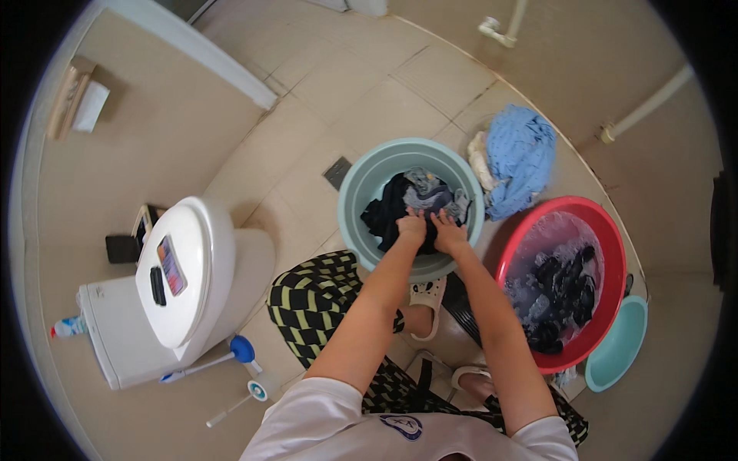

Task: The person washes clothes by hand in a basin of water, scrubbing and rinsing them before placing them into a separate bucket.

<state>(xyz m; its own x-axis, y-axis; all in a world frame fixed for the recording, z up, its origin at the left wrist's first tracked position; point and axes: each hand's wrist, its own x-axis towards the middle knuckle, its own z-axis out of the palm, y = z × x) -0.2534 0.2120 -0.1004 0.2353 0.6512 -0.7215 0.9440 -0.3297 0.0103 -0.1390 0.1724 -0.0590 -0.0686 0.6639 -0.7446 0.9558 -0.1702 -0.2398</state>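
Note:
A round pale teal basin (356,159) stands on the floor in front of me, holding a heap of dark clothes (382,219) with a grey garment (428,188) bunched on top. Both my arms reach down into it. My left hand (413,227) is closed on the dark clothes, its fingertips partly sunk in the folds. Close beside it, my right hand (449,233) presses on the heap near the grey garment, fingers stretched out and slightly apart. The underside of the heap is hidden.
Right of the basin, a red tub (619,257) holds dark clothes in sudsy water, with a teal basin (626,346) beside it. Blue cloth (523,157) lies behind. At left stands a toilet (184,269) with a phone (171,265) on its lid, near a blue plunger (242,349).

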